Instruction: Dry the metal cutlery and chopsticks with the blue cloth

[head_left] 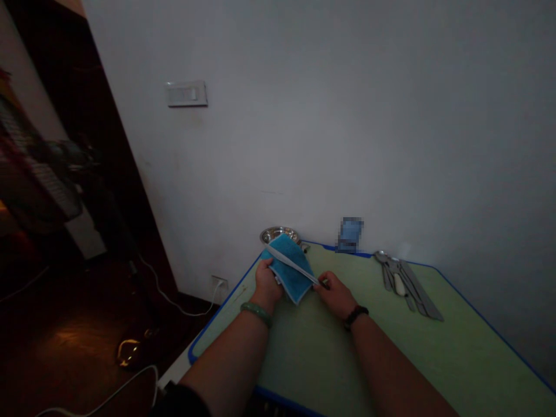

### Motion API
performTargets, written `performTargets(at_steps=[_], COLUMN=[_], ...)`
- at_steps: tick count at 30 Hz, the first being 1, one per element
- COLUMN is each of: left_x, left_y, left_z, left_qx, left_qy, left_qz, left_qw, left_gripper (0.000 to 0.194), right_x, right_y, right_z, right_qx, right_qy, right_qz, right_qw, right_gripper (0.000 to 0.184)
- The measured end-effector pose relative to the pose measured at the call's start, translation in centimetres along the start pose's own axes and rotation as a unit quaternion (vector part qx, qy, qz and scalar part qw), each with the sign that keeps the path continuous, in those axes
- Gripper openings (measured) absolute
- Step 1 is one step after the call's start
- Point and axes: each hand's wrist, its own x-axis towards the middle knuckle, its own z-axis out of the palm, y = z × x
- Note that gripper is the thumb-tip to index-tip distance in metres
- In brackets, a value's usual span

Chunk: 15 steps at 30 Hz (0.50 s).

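Observation:
My left hand (266, 284) is closed on a blue cloth (292, 277), holding it from below and the left. Across the cloth lies a long, narrow, silvery utensil (290, 262), slanting down to the right; it looks like a knife, but its kind is not certain in the dim light. My right hand (336, 293) pinches the utensil's lower right end, close to the cloth's right corner. Behind the cloth stands a round steel bowl (266, 236), partly hidden by it.
On the green, blue-edged table (313, 353), several metal utensils (406, 284), spoons among them, lie at the right. A blurred blue object (350, 234) leans on the wall at the back. A switch panel (186, 94) is on the wall. A white cable (182, 313) hangs left of the table.

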Motion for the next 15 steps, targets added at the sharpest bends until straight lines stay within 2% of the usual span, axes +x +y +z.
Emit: performTargets(at_steps=[8, 15], left_x=[-0.18, -0.27], left_y=[0.05, 0.01], left_z=[0.03, 0.16], left_qx=[0.009, -0.027], left_qy=[0.004, -0.005], left_qz=[-0.019, -0.041], left_qw=[1.0, 0.999], left_gripper=[0.025, 0.029], right_x=[-0.12, -0.02], right_y=[-0.14, -0.14], right_z=[-0.13, -0.03], right_qx=[0.012, 0.01], right_qy=[0.002, 0.007], right_qz=[0.004, 0.012], right_qw=[1.0, 1.0], right_gripper=[0.022, 0.022])
